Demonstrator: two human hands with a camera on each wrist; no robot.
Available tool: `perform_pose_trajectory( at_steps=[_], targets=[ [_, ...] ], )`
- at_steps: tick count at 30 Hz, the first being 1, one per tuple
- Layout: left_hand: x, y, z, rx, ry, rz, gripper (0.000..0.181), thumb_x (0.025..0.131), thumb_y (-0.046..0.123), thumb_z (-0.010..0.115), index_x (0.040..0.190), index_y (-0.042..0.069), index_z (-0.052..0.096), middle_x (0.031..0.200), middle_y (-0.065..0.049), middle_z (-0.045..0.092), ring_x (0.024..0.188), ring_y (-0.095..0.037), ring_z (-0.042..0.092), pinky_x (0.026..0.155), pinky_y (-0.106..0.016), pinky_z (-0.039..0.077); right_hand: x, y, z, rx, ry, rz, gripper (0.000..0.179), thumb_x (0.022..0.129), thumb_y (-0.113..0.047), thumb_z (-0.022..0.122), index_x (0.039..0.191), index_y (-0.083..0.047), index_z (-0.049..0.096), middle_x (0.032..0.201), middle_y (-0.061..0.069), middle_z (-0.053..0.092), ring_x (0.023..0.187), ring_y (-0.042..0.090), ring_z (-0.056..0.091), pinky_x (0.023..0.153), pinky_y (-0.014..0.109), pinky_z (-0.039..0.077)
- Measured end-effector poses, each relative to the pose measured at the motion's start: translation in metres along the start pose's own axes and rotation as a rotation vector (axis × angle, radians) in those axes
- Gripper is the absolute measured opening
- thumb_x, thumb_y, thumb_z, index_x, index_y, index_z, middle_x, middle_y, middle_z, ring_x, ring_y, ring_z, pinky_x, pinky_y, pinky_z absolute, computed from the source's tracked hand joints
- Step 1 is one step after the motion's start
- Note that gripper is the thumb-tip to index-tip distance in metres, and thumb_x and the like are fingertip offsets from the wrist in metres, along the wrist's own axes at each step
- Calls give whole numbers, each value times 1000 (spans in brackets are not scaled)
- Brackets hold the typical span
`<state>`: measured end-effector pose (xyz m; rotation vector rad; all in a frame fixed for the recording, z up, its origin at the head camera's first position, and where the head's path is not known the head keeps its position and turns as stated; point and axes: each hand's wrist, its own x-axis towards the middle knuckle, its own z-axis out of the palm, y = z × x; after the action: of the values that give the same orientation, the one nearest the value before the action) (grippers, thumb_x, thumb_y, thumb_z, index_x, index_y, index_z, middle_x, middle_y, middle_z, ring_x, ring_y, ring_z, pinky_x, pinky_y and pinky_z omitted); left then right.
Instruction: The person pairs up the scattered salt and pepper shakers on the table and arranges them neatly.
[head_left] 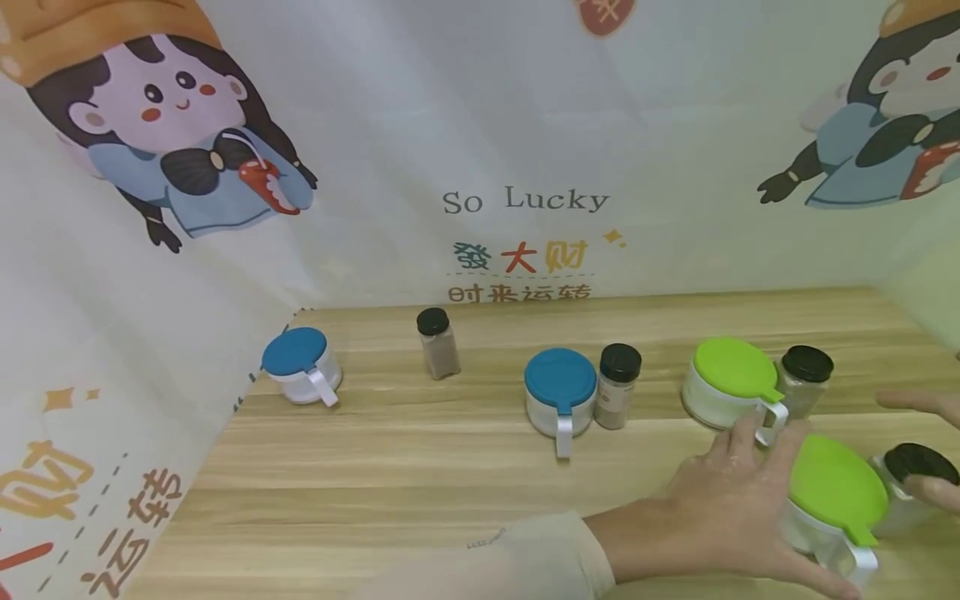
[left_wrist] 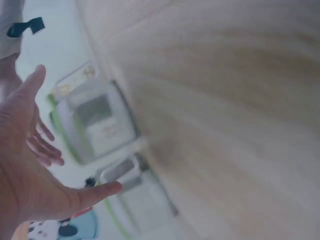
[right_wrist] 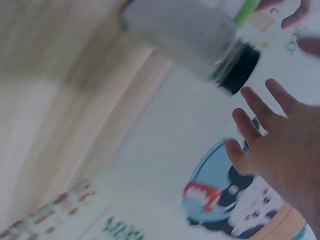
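Both spread wide, the left hand (head_left: 731, 508) is hovering beside the nearest jar (head_left: 836, 483), the right hand (right_wrist: 287, 145) beside the nearest bottle (head_left: 917, 468).

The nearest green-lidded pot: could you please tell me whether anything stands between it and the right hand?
Yes: in the head view, the nearest black-lidded jar stands just right of the green-lidded pot, between it and the right hand.

The backdrop (head_left: 480, 125) reads "So Lucky" (head_left: 526, 200) (with "發大财" (head_left: 521, 257) and "时来运转" (head_left: 519, 293) below it).
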<state>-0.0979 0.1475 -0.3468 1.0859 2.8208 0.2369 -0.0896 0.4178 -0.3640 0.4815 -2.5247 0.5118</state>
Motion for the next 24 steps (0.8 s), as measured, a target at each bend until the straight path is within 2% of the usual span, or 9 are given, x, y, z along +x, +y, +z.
perform_pose_trajectory(
  at_steps=[2, 4, 5, 6, 8, 12, 14, 18, 24],
  targets=[
    [-12, -13, -8, 11, 10, 26, 134, 59, 93, 65, 161, 42, -6, 160, 8, 19, 136, -4, 34, 77, -23, 50, 14, -19, -3, 31, -2, 36, 60, 69, 3, 77, 127, 1, 60, 132, 21, 62, 121, 58, 49, 104, 77, 22],
    [-25, -26, -15, 19, 10, 59, 129, 61, 92, 66, 161, 40, 2, 159, 7, 24, 138, -5, 32, 83, -27, 51, 29, -40, -5, 1, -70, 64, 41, 85, -5, 76, 123, 0, 64, 131, 16, 64, 119, 54, 53, 97, 76, 33],
    [-31, -33, -17, 31, 7, 67, 126, 63, 91, 66, 161, 39, 7, 158, 7, 27, 138, -6, 33, 83, -27, 51, 36, -50, -5, -18, -108, 62, 37, 88, -10, 76, 122, -2, 64, 124, 24, 66, 116, 52, 57, 91, 74, 38],
    [-36, -39, -18, 46, 12, 75, 122, 64, 90, 66, 160, 38, 13, 156, 6, 29, 138, -7, 33, 84, -28, 51, 43, -60, -6, -37, -167, 73, 35, 92, -15, 74, 121, 0, 64, 117, 33, 65, 106, 60, 56, 85, 74, 41],
    [-47, -52, -21, 46, 23, 88, 112, 68, 86, 68, 157, 34, 24, 155, 4, 33, 139, -9, 35, 87, -29, 51, 53, -74, -4, -96, -292, 97, 40, 96, -29, 71, 124, 0, 63, 117, 29, 66, 98, 50, 63, 79, 68, 45],
    [-63, -73, -26, 43, 64, 117, 99, 75, 78, 70, 153, 27, 36, 147, 5, 43, 131, -9, 43, 89, -29, 51, 65, -81, 5, -165, -440, 94, 51, 95, -42, 71, 121, 1, 63, 105, 13, 72, 78, 27, 66, 70, 55, 53],
    [-69, -81, -32, 33, 92, 134, 95, 77, 75, 71, 151, 25, 38, 142, 5, 47, 128, -8, 46, 90, -27, 50, 65, -82, 10, -167, -457, 89, 53, 93, -43, 74, 120, 1, 61, 100, 7, 72, 73, 20, 64, 66, 51, 54],
    [-76, -93, -44, -13, 161, 158, 88, 81, 68, 73, 148, 21, 42, 139, 5, 51, 127, -9, 48, 94, -27, 48, 61, -81, 16, -141, -457, 97, 56, 92, -42, 75, 124, -1, 55, 101, 11, 71, 83, 37, 69, 70, 58, 54],
    [-92, -105, -52, -56, 206, 200, 75, 87, 59, 72, 144, 17, 49, 138, 2, 52, 128, -10, 48, 97, -26, 47, 56, -80, 23, -131, -438, 103, 57, 93, -41, 74, 129, -4, 48, 109, 23, 69, 88, 45, 68, 70, 64, 52]
  ],
)
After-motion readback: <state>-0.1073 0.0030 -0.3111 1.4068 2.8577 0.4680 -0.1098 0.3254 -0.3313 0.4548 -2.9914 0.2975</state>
